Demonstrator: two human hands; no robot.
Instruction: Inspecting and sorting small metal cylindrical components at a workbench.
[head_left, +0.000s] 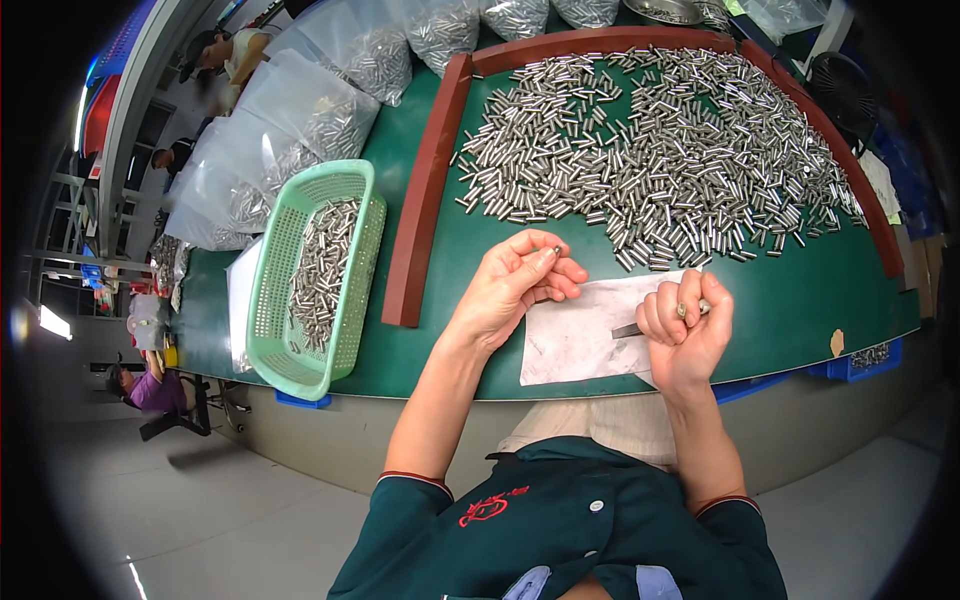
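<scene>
Pinched between the thumb and fingertips of my left hand (520, 278) is a small metal pin (556, 249), mostly hidden by the fingers. My right hand (685, 325) is closed in a fist around a flat-bladed tool. Its grey blade (626, 331) sticks out on the left of the fist, and a small pale end shows among the fingers; its exact kind is hidden. Both hands are above a smudged white cloth or paper sheet (570, 345) at the table's front edge. Beyond them lies a wide spread of loose metal pins (660, 150).
Dark red rails (428, 200) border the pins on the green table (470, 350). To the left stands a light green basket (368, 240) partly filled with pins. Clear bags of pins (330, 110) line the far left. A black fan (840, 95) is at far right. Other people are in the left background.
</scene>
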